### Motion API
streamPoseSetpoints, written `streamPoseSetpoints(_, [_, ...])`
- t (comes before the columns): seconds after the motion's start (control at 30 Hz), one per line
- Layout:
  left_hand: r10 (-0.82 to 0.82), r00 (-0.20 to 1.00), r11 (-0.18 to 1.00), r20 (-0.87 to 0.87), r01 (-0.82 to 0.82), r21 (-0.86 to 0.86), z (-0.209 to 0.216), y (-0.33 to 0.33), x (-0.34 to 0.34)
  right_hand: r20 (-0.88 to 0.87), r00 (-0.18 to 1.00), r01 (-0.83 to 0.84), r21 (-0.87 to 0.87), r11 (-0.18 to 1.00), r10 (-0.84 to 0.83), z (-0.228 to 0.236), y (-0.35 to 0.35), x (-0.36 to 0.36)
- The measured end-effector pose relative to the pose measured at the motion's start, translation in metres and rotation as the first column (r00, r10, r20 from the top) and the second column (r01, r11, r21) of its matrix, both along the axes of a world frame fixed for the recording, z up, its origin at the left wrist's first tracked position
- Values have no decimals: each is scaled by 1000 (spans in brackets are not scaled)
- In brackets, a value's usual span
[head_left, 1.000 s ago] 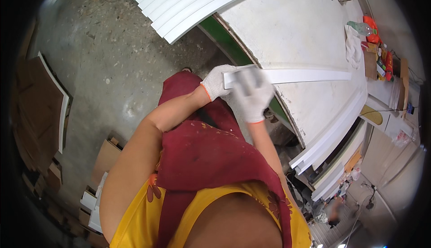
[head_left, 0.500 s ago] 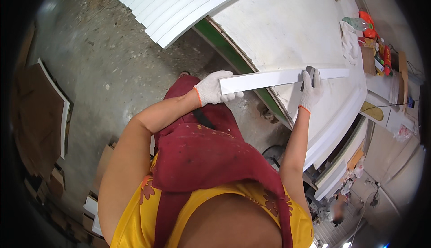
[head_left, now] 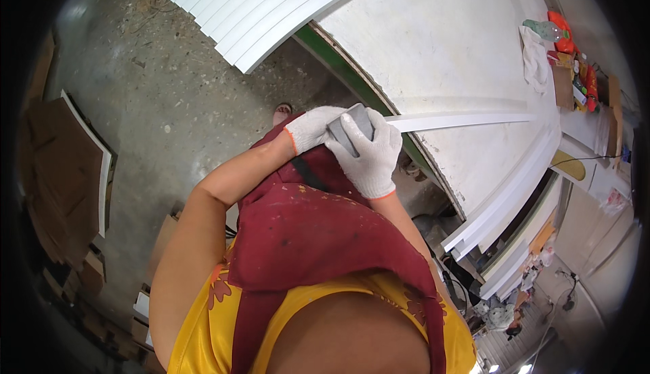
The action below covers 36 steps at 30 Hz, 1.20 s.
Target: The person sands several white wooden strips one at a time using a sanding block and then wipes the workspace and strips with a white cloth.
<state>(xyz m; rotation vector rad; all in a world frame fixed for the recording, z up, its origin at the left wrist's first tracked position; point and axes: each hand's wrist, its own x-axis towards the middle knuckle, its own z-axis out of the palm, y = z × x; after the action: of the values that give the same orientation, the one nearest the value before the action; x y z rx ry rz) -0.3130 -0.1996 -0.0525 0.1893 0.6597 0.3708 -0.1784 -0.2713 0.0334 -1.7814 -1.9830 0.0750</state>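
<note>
A long white strip (head_left: 467, 121) runs from my hands out across the white worktable (head_left: 413, 49). My left hand (head_left: 317, 127), in a white knit glove, is closed around the strip's near end, though its fingers are mostly hidden behind my right hand. In my gloved right hand (head_left: 371, 152) is a grey sanding block (head_left: 352, 129), gripped between thumb and fingers. The block sits over the strip's near end, close against the left hand. Whether its face touches the strip is hidden from view.
Many white slats (head_left: 271, 8) lie side by side at the upper left, overhanging the table edge. More white strips (head_left: 504, 191) lie along the table's right side. A white cloth (head_left: 533, 59), a clear green bottle (head_left: 544, 30) and boxes stand at the far right. Brown panels (head_left: 64, 171) lean at left.
My right hand has slid the sanding block along the strip toward me, from its middle to the near end beside my left hand. The left hand still holds that end.
</note>
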Motion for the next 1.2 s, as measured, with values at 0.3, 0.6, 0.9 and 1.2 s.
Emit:
streamPoseSetpoints(0.3, [3,936,960,351,96,-262,-39,-13,-1,28,956,290,42,956,-291,-5,14,107])
streamPoseSetpoints(0.6, [6,928,952,372,110,-287,-47,-13,-12,30,991,-131,-9,991,131,5,12,41])
streamPoseSetpoints(0.9, [-67,966,972,251,120,-203,-28,-6,-15,-74,990,-121,1,993,120,33,37,34])
streamPoseSetpoints(1.2, [-199,977,959,-79,178,-220,-10,-9,-95,-16,980,197,108,974,-197,-11,6,122])
